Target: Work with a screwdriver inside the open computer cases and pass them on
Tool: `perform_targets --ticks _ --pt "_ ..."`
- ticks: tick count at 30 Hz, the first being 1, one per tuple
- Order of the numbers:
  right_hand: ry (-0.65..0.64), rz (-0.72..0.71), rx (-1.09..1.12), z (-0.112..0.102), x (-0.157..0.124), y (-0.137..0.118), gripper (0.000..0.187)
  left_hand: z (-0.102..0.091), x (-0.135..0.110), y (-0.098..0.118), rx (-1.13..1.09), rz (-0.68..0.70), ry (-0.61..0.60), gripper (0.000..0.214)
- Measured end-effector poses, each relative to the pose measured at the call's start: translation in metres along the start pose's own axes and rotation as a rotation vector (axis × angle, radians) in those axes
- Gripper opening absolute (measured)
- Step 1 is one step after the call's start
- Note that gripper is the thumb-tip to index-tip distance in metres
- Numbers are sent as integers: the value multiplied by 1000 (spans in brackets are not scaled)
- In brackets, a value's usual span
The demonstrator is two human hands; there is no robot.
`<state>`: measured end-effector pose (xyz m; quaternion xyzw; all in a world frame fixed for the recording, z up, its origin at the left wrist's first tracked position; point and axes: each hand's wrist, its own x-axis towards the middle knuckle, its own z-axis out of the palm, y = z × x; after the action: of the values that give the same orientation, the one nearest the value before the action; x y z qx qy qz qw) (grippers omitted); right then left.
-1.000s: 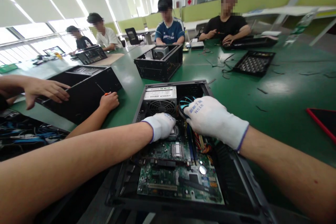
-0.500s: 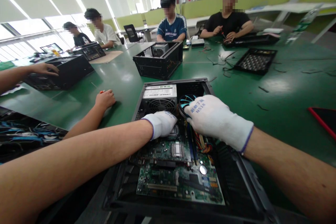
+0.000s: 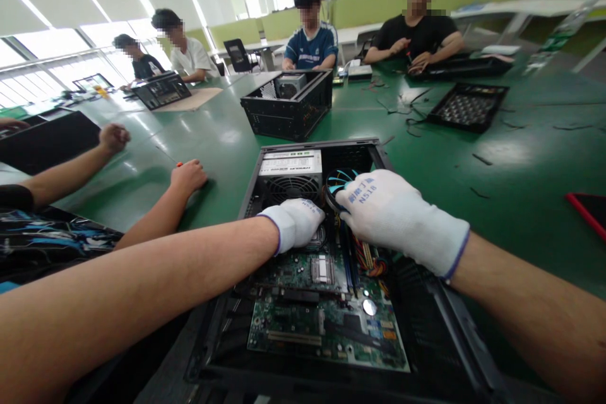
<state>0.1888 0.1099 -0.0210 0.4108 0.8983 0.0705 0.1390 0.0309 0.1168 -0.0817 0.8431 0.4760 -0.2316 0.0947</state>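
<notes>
Two hands, the left hand and right hand: both in white gloves with purple cuffs and blue print, over the inside of an open computer case.
Right grip: thumb and fingers bent in, pinching the rim of a round fan with light-blue blades.
Left grip: fingers curled downward, their tips hidden, so I cannot tell whether they hold anything.
Fan: tilted at the far end of the case, right of the power supply.
Under the left hand: a metal socket, partly covered by the glove.
Board: a green motherboard flat in the case, carrying a silver heat sink and a round coin battery.
Wires: a bundle of coloured cables just beyond the board's blue slots, below the right glove.
Surface: green and glossy, bearing a second case farther off and a black tray to its right.
Neighbour on the left: a co-worker's bare hand rests on the surface, closed around an orange-handled screwdriver.
Across: a person in a blue shirt behind the second case.
</notes>
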Motion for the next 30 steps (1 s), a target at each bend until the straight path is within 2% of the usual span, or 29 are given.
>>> perform_targets --ticks 10,16,21,25,28,30 --pt "4 -8 4 2 1 1 22 -2 0 1 11 -16 -16 41" --pt "23 -15 -2 2 1 0 24 -11 -1 11 45 -24 -64 44" --pt "22 -11 -18 1 1 -1 26 -15 2 13 70 5 -112 56" --pt "50 -8 -31 2 0 -1 27 -16 1 8 78 1 -106 68" --pt "93 -41 -18 5 -2 0 25 -22 -9 6 69 29 -58 83" --pt "102 -106 20 8 -4 0 25 -26 -22 7 51 55 -19 85"
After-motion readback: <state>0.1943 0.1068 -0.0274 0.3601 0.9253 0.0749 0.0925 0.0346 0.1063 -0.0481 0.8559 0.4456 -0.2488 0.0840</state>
